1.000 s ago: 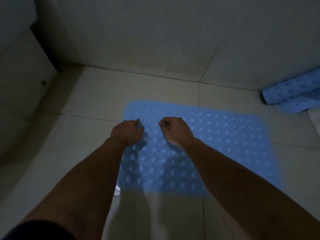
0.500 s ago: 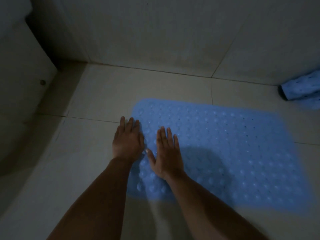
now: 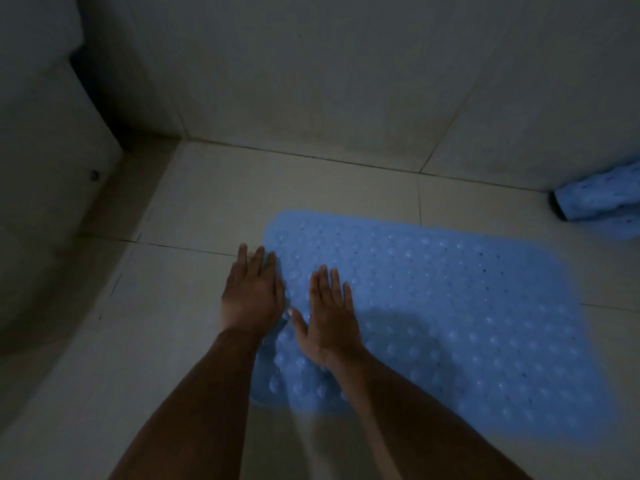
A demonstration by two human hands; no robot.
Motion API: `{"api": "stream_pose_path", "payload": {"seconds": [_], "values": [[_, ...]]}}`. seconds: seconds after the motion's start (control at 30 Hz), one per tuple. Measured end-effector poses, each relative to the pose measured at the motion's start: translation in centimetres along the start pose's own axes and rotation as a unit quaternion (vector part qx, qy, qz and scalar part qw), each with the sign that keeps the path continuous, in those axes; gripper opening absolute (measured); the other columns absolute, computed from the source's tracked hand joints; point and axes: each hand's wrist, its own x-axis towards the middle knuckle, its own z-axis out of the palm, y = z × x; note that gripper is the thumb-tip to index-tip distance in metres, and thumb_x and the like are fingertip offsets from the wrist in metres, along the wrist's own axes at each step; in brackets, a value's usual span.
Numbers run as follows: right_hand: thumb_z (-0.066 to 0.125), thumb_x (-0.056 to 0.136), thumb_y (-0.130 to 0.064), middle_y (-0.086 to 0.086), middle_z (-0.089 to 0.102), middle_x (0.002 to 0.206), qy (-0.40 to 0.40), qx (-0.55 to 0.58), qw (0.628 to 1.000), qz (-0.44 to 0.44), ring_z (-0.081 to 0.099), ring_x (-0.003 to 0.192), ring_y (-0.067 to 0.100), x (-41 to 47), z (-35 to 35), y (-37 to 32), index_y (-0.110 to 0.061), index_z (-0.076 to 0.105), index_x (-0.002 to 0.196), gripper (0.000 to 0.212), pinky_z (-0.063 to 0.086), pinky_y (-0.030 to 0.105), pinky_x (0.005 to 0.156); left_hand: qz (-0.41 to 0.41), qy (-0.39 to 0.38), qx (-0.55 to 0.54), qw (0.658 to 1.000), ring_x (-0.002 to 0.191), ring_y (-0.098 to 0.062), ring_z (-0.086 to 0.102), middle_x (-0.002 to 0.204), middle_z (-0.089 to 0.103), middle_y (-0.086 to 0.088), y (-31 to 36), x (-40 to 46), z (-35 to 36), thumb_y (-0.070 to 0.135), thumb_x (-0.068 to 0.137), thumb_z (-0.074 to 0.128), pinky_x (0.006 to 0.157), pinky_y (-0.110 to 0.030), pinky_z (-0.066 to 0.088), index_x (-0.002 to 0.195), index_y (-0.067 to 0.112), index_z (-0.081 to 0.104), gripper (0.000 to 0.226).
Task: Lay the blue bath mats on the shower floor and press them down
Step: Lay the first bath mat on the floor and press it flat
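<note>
Both hands lie flat with fingers straight: the left hand across the left edge of the blue mat on the floor, the right hand fully on it.

Two blue mats: one flat mat on the floor, one rolled mat at the floor's right edge. Two hands: left, right.

A light blue bath mat, patterned all over with rows of round bumps and small dark holes, is seen at 4 o'clock. Pale grey tiles with dark grout lines make up the floor. A second blue mat, dotted with dark holes, is seen at 3 o'clock.
</note>
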Motion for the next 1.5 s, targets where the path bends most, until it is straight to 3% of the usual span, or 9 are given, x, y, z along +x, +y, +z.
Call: {"api": "stream_pose_path", "payload": {"seconds": [0.1, 0.2, 0.27, 0.53, 0.73, 1.17, 1.33, 1.4, 1.5], "values": [[0.021, 0.104, -0.055, 0.010, -0.006, 0.170, -0.079, 0.053, 0.995, 0.021, -0.011, 0.157, 0.024, 1.2, -3.2, -0.1, -0.010, 0.005, 0.161, 0.075, -0.001, 0.046, 0.127, -0.005, 0.005, 0.001, 1.000, 0.153, -0.038, 0.024, 0.155, 0.048, -0.015, 0.8, -0.2, -0.7, 0.039, 0.099, 0.023, 0.120, -0.050, 0.034, 0.148, 0.008, 0.050, 0.064], [0.040, 0.107, -0.029, 0.018, 0.041, 0.157, -0.123, 0.129, 0.984, 0.022, 0.038, 0.146, 0.030, 2.9, -9.0, 0.5, -0.006, 0.049, 0.146, 0.046, 0.028, 0.035, 0.118, -0.005, 0.020, -0.012, 1.000, 0.150, -0.041, 0.031, 0.150, 0.053, -0.017, 2.4, -0.7, -1.2, 0.038, 0.099, 0.026, 0.116, -0.051, 0.039, 0.144, 0.006, 0.055, 0.062], [0.047, 0.102, -0.016, 0.012, 0.060, 0.142, -0.069, 0.167, 0.983, 0.028, 0.057, 0.130, 0.030, 3.4, -12.0, 2.1, -0.012, 0.067, 0.130, 0.035, 0.039, 0.033, 0.111, 0.008, 0.031, -0.021, 0.999, 0.148, -0.042, 0.035, 0.147, 0.056, -0.018, 3.9, -1.3, -1.3, 0.036, 0.099, 0.029, 0.113, -0.051, 0.043, 0.142, 0.005, 0.057, 0.060], [0.052, 0.098, -0.017, 0.001, 0.066, 0.134, 0.048, 0.176, 0.982, 0.055, 0.063, 0.121, 0.022, 0.7, -14.2, 9.7, -0.020, 0.073, 0.117, 0.028, 0.047, 0.033, 0.106, 0.072, -0.062, -0.034, 0.995, 0.158, -0.034, -0.006, 0.171, 0.009, -0.011, 11.7, -2.9, 1.6, 0.039, 0.104, 0.026, 0.128, -0.048, 0.010, 0.162, 0.015, 0.021, 0.063], [0.055, 0.099, -0.020, 0.000, 0.068, 0.125, 0.107, 0.165, 0.979, 0.046, 0.063, 0.116, 0.020, -1.1, -12.8, 13.5, -0.021, 0.072, 0.114, 0.023, 0.049, 0.034, 0.102, 0.107, -0.110, 0.017, 0.988, 0.153, -0.031, -0.028, 0.170, -0.018, -0.009, 17.1, -4.0, 6.3, 0.066, 0.100, 0.009, 0.125, -0.056, -0.009, 0.163, 0.019, -0.003, 0.080], [0.060, 0.094, -0.024, 0.000, 0.070, 0.112, 0.143, 0.197, 0.969, 0.053, 0.064, 0.106, 0.019, -2.9, -10.2, 20.3, -0.022, 0.072, 0.107, 0.018, 0.055, 0.038, 0.091, 0.097, -0.078, 0.070, 0.990, 0.156, -0.026, -0.022, 0.171, -0.013, -0.005, 17.3, -4.6, 8.4, 0.078, 0.096, 0.008, 0.126, -0.056, -0.001, 0.163, 0.016, -0.001, 0.092], [0.059, 0.095, -0.027, 0.006, 0.068, 0.126, 0.081, 0.165, 0.979, 0.088, 0.063, 0.117, 0.025, -3.6, -12.7, 21.1, -0.019, 0.071, 0.119, 0.027, 0.050, 0.038, 0.101, 0.080, -0.149, 0.066, 0.983, 0.158, -0.028, 0.012, 0.171, 0.015, -0.005, 18.6, -2.5, 5.1, 0.061, 0.101, 0.021, 0.125, -0.052, 0.017, 0.161, 0.020, 0.023, 0.072], [0.057, 0.095, -0.028, 0.004, 0.067, 0.130, 0.025, 0.145, 0.983, 0.106, 0.062, 0.121, 0.024, -4.2, -13.2, 20.4, -0.020, 0.069, 0.123, 0.031, 0.048, 0.036, 0.105, 0.055, -0.195, 0.075, 0.976, 0.139, -0.033, 0.048, 0.152, 0.049, -0.011, 19.3, 0.1, 2.0, 0.054, 0.099, 0.036, 0.109, -0.047, 0.041, 0.145, 0.021, 0.050, 0.059], [0.051, 0.096, -0.030, 0.004, 0.066, 0.130, -0.004, 0.111, 0.988, 0.107, 0.063, 0.119, 0.026, -5.1, -12.7, 18.4, -0.025, 0.067, 0.123, 0.032, 0.050, 0.040, 0.103, 0.074, -0.184, 0.096, 0.975, 0.119, -0.032, 0.063, 0.131, 0.066, -0.010, 20.3, 2.5, -1.4, 0.050, 0.097, 0.043, 0.099, -0.044, 0.047, 0.130, 0.023, 0.062, 0.046]]}}
